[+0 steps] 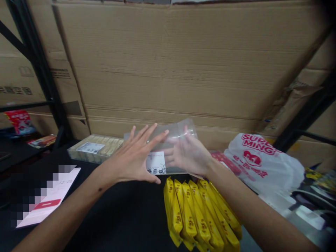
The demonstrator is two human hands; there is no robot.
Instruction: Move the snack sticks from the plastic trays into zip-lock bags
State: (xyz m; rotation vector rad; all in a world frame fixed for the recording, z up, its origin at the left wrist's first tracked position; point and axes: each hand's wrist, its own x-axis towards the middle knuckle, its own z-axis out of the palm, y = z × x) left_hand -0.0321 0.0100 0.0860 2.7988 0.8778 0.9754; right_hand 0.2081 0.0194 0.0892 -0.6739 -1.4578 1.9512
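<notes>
My left hand (135, 154) is raised above the black table, fingers spread, with a ring on one finger. My right hand (190, 155) is stretched out inside a clear plastic bag (181, 127), whose film covers the fingers and reaches to the wrist. The left fingers lie against or just in front of the film; touch is hard to tell. Below the right wrist, several yellow packets (202, 217) stand in a tight row. Between the hands, a white label (157, 162) with dark print shows, on a package mostly hidden behind them.
A clear-wrapped package (97, 148) of pale pieces stands back left. A pink-and-white sheet (49, 203) lies on the left. On the right are a white printed carrier bag (265, 164) and a red package (227, 162). Cardboard (168, 70) walls the back, between black posts.
</notes>
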